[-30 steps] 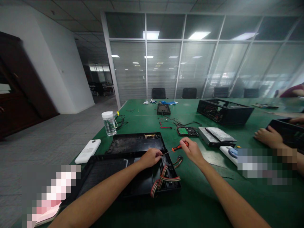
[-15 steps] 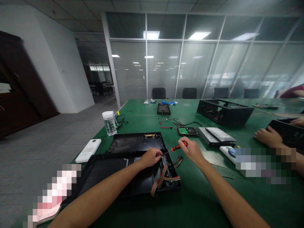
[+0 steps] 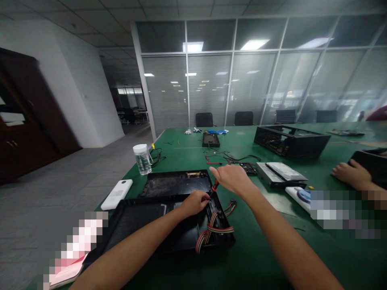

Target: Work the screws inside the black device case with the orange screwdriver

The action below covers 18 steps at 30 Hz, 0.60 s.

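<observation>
My right hand [image 3: 234, 178] grips the handle of a red and black screwdriver [image 3: 215, 185], held steeply with its tip down at the far right part of a shallow black computer case panel [image 3: 136, 221]. Right by the tip, my left hand [image 3: 194, 203] is closed in a pinch; what its fingertips hold is too small to make out. Striped red, white and black wires [image 3: 219, 230] are looped over the panel's right end. Just beyond lies a second black panel [image 3: 172, 183] with a brass-coloured piece [image 3: 193, 174] on it.
Left stand a clear bottle [image 3: 142, 161] and a white phone-like device [image 3: 117, 195]. Hard drive [image 3: 248, 168], silver drive unit [image 3: 281, 174], cables and a black computer case [image 3: 290, 143] lie beyond and right. Another person's hand [image 3: 350, 174] rests by a black case at right.
My right hand has risen and moved left, swinging the screwdriver from a low slant to nearly upright. My left hand keeps its pinch at the panel. The view has shifted slightly.
</observation>
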Motion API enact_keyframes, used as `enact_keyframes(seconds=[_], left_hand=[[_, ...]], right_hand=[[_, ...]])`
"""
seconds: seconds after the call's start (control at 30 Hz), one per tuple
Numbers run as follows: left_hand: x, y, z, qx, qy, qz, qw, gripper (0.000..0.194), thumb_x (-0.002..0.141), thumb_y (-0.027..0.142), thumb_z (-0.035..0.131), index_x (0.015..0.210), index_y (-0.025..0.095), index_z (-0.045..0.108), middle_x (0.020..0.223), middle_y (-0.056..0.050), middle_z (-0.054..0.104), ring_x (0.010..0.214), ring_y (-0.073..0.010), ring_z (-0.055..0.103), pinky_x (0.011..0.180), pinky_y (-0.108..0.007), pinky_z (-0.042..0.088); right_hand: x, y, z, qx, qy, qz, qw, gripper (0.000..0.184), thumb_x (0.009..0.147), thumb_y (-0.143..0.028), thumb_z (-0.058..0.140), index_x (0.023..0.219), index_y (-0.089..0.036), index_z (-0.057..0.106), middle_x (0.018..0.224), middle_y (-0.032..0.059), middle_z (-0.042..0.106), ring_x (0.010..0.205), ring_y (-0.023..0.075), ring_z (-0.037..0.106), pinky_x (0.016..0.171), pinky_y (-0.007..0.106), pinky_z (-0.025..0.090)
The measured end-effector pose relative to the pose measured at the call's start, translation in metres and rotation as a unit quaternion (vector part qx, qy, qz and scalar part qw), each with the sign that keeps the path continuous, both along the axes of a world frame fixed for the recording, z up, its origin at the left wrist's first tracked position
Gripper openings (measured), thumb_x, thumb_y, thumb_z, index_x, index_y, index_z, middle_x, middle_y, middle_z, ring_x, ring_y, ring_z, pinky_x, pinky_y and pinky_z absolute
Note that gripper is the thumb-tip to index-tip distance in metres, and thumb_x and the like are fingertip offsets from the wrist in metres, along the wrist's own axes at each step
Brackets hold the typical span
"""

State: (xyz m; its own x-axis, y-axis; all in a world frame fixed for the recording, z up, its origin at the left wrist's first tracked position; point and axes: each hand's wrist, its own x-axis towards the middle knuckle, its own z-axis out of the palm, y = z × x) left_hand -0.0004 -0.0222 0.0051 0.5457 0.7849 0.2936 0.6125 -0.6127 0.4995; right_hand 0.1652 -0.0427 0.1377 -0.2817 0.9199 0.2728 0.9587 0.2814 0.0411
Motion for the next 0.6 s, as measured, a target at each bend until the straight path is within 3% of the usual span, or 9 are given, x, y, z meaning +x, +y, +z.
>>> enact_keyframes(seconds=[0.17,0.3,0.43,0.53,0.6], left_hand=[[0.0,0.002,-0.002,-0.001,-0.005,-0.003,1.0,0.017,0.074,0.013,0.054,0.085,0.015,0.067,0.074,-0.002,0.066,0.068,-0.0138,0.059,0.066,-0.022,0.043],[0.0,0.003,-0.002,0.009,-0.01,-0.003,1.0,0.015,0.074,0.013,0.054,0.083,0.015,0.067,0.073,-0.002,0.065,0.067,-0.0135,0.058,0.065,-0.022,0.042],[0.001,0.002,-0.001,0.008,-0.003,0.0,1.0,0.014,0.074,0.013,0.055,0.082,0.015,0.067,0.073,-0.002,0.065,0.067,-0.0135,0.058,0.065,-0.021,0.042],[0.001,0.002,-0.001,0.013,0.003,0.0,1.0,0.015,0.075,0.013,0.055,0.083,0.015,0.067,0.073,-0.002,0.065,0.067,-0.0133,0.058,0.065,-0.021,0.042],[0.0,0.002,-0.001,0.017,0.004,-0.001,1.0,0.015,0.075,0.013,0.055,0.083,0.015,0.067,0.073,-0.002,0.065,0.067,-0.0132,0.058,0.066,-0.021,0.042]], right_hand=[[0.007,0.004,0.0,-0.049,0.024,0.049,0.997,0.042,0.089,-0.043,0.03,0.096,-0.016,0.061,0.084,0.0113,0.067,0.077,0.0218,0.062,0.066,0.028,0.037],[0.009,0.001,-0.001,-0.02,-0.007,-0.023,1.0,0.059,0.09,-0.052,0.021,0.082,-0.012,0.065,0.084,0.0181,0.066,0.08,0.0261,0.062,0.068,0.032,0.038],[0.006,-0.002,0.0,-0.041,-0.001,0.022,0.999,0.05,0.091,-0.047,0.024,0.095,-0.014,0.062,0.087,0.015,0.067,0.081,0.0251,0.063,0.068,0.031,0.04],[0.003,-0.004,0.002,-0.032,-0.014,-0.013,0.999,0.058,0.09,-0.052,0.02,0.088,-0.013,0.063,0.089,0.0174,0.066,0.085,0.027,0.062,0.071,0.033,0.04],[0.002,-0.006,0.004,-0.041,-0.012,-0.011,0.999,0.055,0.09,-0.05,0.02,0.095,-0.013,0.061,0.09,0.0164,0.066,0.085,0.0265,0.062,0.071,0.033,0.04]])
